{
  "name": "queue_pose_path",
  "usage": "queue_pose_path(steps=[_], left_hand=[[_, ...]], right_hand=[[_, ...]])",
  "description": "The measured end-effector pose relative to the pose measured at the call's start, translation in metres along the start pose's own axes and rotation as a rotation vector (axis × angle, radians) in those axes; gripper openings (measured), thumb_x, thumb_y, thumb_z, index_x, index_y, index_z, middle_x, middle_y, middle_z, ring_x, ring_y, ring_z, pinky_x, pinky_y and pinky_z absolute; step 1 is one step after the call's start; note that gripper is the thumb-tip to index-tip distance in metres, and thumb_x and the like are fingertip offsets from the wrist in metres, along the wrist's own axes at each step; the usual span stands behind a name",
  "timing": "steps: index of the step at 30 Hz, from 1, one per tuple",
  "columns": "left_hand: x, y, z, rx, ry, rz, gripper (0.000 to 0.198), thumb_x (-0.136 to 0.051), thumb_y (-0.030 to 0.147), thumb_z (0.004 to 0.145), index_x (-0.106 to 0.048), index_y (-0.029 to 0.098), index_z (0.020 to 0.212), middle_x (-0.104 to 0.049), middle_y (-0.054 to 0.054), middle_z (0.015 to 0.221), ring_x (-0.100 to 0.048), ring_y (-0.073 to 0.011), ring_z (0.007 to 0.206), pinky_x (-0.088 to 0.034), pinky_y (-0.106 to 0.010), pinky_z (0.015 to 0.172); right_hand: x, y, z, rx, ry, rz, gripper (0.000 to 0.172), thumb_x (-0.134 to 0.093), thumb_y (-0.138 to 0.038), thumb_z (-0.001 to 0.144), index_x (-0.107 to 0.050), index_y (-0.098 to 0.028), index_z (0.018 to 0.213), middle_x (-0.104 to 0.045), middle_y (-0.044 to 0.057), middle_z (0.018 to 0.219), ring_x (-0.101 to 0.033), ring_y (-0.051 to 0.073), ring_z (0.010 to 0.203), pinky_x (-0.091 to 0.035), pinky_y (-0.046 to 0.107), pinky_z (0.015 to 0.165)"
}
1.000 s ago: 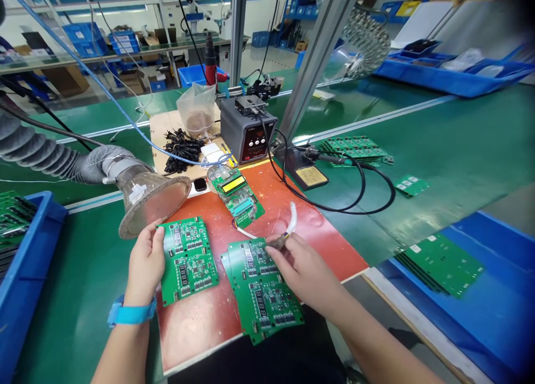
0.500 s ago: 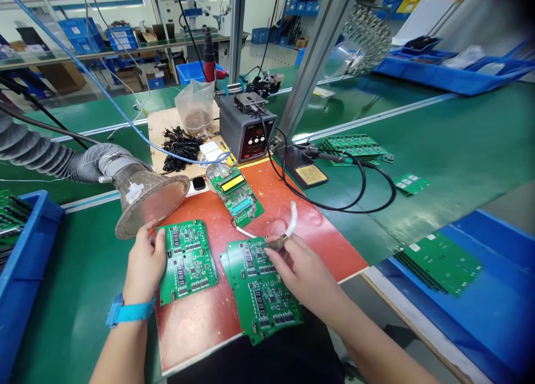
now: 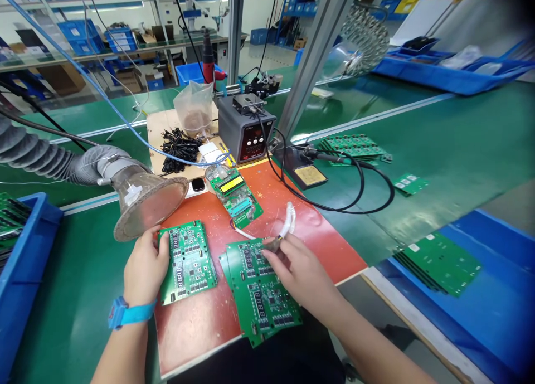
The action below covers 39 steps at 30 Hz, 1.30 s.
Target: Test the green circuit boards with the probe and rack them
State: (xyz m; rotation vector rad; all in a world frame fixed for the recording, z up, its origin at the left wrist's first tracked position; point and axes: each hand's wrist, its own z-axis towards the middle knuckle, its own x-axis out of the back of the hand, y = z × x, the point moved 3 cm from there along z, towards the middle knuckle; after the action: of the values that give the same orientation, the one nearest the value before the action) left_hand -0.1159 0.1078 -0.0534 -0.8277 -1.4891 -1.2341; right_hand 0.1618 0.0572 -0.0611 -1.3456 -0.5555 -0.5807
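My left hand point(image 3: 147, 264), with a blue band at the wrist, is at the left edge of a green circuit board point(image 3: 193, 264). Its thumb lies on the board's upper left corner; the other fingers are partly hidden. My right hand point(image 3: 298, 267) pinches a small brownish probe-like piece point(image 3: 272, 244) on a white-sleeved cable point(image 3: 288, 219). That piece is at the top edge of a second circuit board point(image 3: 259, 295), which lies overlapping another at the mat's front edge. Behind both, a tester board point(image 3: 236, 194) with a lit yellow display lies on the red mat point(image 3: 196, 339).
A fume extraction hood point(image 3: 152, 203) hangs at left, close to my left hand. Behind the mat stand a soldering station point(image 3: 246, 130), a pile of black parts point(image 3: 179, 150) and an iron stand point(image 3: 309, 175). Blue bins point(image 3: 25, 267) with boards flank both sides.
My left hand and its thumb have shifted slightly at the left board. The white cable has moved a little; my right hand stays at the same board with its pinch.
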Motion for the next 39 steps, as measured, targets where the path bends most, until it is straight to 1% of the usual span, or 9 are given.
queue_pose_path(steps=[10,17,24,27,29,31,33,36,39], left_hand=[[0.002,0.003,-0.001,0.014,-0.011,0.058,0.039,-0.036,0.042,0.087,-0.052,0.021,0.116,-0.059,-0.011,0.103,-0.059,-0.0273,0.093,-0.046,-0.036,0.075],[0.002,0.003,-0.002,0.002,0.001,0.091,0.039,-0.036,0.042,0.088,-0.052,0.021,0.116,-0.058,-0.011,0.105,-0.059,-0.0283,0.094,-0.047,-0.036,0.074],[0.006,0.008,-0.005,-0.024,0.029,0.138,0.041,-0.033,0.043,0.089,-0.054,0.02,0.115,-0.058,-0.012,0.102,-0.061,-0.0286,0.088,-0.047,-0.034,0.063],[0.009,0.011,-0.01,-0.054,0.098,0.19,0.041,-0.033,0.042,0.089,-0.055,0.019,0.115,-0.056,-0.012,0.1,-0.061,-0.0276,0.083,-0.046,-0.033,0.059],[0.011,0.015,-0.014,-0.136,0.187,0.181,0.04,-0.034,0.04,0.089,-0.055,0.018,0.114,-0.055,-0.012,0.099,-0.059,-0.0275,0.086,-0.047,-0.035,0.063],[0.011,0.021,-0.018,-0.281,0.27,0.114,0.038,-0.038,0.038,0.089,-0.056,0.014,0.113,-0.054,-0.013,0.1,-0.055,-0.0272,0.093,-0.047,-0.037,0.076],[0.01,0.028,-0.022,-0.45,0.3,0.018,0.034,-0.043,0.035,0.088,-0.056,0.012,0.111,-0.054,-0.013,0.1,-0.052,-0.0258,0.098,-0.043,-0.038,0.086],[0.006,0.038,-0.029,-0.685,0.225,-0.082,0.026,-0.049,0.031,0.087,-0.056,0.016,0.107,-0.056,-0.01,0.102,-0.052,-0.0232,0.098,-0.043,-0.038,0.088],[0.002,0.047,-0.037,-0.866,0.125,-0.116,0.019,-0.051,0.028,0.086,-0.058,0.019,0.101,-0.057,-0.008,0.103,-0.051,-0.0229,0.101,-0.042,-0.041,0.088]], right_hand=[[0.001,0.004,0.001,-0.06,-0.081,0.07,0.018,-0.044,-0.03,0.087,-0.057,-0.017,0.09,-0.058,0.007,0.089,-0.057,0.021,0.085,-0.047,0.037,0.078],[0.001,0.003,0.001,-0.061,-0.077,0.084,0.017,-0.044,-0.03,0.087,-0.057,-0.018,0.087,-0.059,0.007,0.091,-0.057,0.02,0.086,-0.048,0.036,0.079],[0.002,0.003,0.002,-0.033,-0.063,0.076,0.016,-0.044,-0.028,0.087,-0.057,-0.019,0.089,-0.059,0.007,0.091,-0.058,0.021,0.087,-0.048,0.037,0.079],[0.003,0.003,0.001,-0.027,-0.059,0.072,0.015,-0.045,-0.027,0.087,-0.057,-0.019,0.09,-0.059,0.007,0.09,-0.058,0.02,0.087,-0.048,0.037,0.079],[0.003,0.003,0.0,-0.031,-0.059,0.068,0.015,-0.045,-0.027,0.087,-0.057,-0.019,0.089,-0.059,0.007,0.09,-0.058,0.02,0.087,-0.049,0.036,0.079],[0.004,0.003,0.0,-0.039,-0.063,0.066,0.016,-0.045,-0.028,0.087,-0.057,-0.018,0.09,-0.059,0.007,0.09,-0.058,0.02,0.088,-0.049,0.036,0.079],[0.004,0.002,0.0,-0.043,-0.069,0.066,0.016,-0.044,-0.028,0.087,-0.057,-0.018,0.091,-0.058,0.007,0.092,-0.058,0.02,0.089,-0.048,0.035,0.08],[0.004,0.001,0.0,-0.047,-0.071,0.064,0.017,-0.044,-0.028,0.087,-0.057,-0.018,0.09,-0.059,0.007,0.092,-0.058,0.02,0.089,-0.048,0.035,0.08],[0.004,0.0,0.001,-0.05,-0.068,0.059,0.016,-0.044,-0.028,0.087,-0.057,-0.018,0.089,-0.059,0.007,0.09,-0.058,0.02,0.087,-0.048,0.036,0.079]])
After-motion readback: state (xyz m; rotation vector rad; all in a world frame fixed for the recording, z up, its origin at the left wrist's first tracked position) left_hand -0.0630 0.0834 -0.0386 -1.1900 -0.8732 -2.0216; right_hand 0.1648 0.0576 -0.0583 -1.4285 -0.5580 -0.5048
